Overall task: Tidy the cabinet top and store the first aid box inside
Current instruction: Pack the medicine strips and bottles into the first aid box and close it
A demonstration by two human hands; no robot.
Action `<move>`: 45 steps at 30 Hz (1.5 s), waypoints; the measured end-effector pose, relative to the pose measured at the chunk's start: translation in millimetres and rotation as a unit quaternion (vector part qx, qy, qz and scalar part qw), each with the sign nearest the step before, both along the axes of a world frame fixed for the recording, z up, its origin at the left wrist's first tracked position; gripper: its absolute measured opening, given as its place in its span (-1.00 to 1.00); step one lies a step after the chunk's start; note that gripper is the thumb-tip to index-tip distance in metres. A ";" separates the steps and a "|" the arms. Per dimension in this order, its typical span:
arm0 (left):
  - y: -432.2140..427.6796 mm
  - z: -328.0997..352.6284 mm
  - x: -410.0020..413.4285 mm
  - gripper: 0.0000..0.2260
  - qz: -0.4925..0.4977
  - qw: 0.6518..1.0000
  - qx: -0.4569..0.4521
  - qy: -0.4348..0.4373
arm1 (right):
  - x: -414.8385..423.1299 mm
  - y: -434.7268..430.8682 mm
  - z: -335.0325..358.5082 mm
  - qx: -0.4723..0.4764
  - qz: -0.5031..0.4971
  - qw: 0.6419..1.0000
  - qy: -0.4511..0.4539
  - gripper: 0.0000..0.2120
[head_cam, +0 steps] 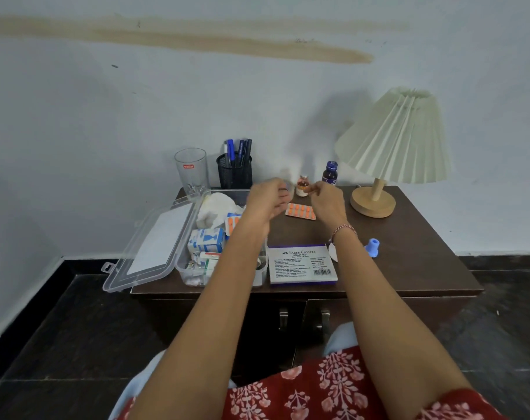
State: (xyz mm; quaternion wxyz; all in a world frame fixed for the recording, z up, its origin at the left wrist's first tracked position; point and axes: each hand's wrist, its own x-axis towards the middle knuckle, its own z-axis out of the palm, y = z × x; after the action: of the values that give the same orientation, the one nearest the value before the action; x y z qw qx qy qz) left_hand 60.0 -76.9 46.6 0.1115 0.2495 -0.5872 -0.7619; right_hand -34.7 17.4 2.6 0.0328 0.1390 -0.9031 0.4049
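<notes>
The clear plastic first aid box (pixel 259 277) lies open on the left of the dark cabinet top (pixel 409 253), its lid (pixel 154 244) folded out over the left edge. Inside are white gauze (pixel 216 207), a blue-and-white carton (pixel 206 239) and other packets. My left hand (pixel 268 203) hovers, motion-blurred, over the box's far right corner with curled fingers; whether it holds anything is unclear. My right hand (pixel 327 203) reaches to the small brown vial (pixel 302 185) and pinches its side. An orange blister strip (pixel 300 211) lies between my hands.
A stamp pad box (pixel 301 263) sits at the front middle and a small blue plastic piece (pixel 372 247) to its right. Along the back stand a drinking glass (pixel 191 171), a mesh pen holder (pixel 235 172), a dark ink bottle (pixel 330 172) and a pleated lamp (pixel 394 140). Cabinet door handles (pixel 304 319) are below.
</notes>
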 end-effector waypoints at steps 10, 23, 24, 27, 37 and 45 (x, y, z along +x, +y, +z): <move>29.1 -35.8 -36.1 -0.67 0.017 0.986 0.158 -0.044 | -18.5 -1.6 -17.4 0.176 0.088 0.980 -0.030 -0.61; 32.2 -39.6 -43.0 -0.52 0.070 0.974 0.211 -0.052 | -23.3 -2.0 -15.5 0.228 0.071 0.971 -0.012 -0.71; 32.6 -39.8 -43.4 -0.50 0.073 0.972 0.215 -0.057 | -22.8 -0.7 -15.0 0.225 0.064 0.972 -0.016 -0.71; 34.8 -38.3 -41.9 -0.50 0.073 0.973 0.208 -0.070 | -23.6 5.1 -14.7 0.201 0.053 0.978 -0.035 -0.69; 37.9 -33.9 -39.0 -0.79 0.025 0.986 0.159 -0.052 | -26.9 22.2 -8.4 0.037 0.010 0.999 -0.038 -0.68; 26.6 -19.5 -27.7 -0.83 0.009 0.993 0.118 -0.018 | -15.2 21.7 6.7 -0.069 -0.015 0.997 0.004 -0.80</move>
State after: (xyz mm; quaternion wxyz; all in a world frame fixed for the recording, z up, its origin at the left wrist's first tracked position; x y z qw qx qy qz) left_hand 32.4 -50.4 27.1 0.0772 0.2799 -0.4928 -0.8203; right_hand -49.9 39.1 9.3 0.0522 0.1247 -0.8746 0.4656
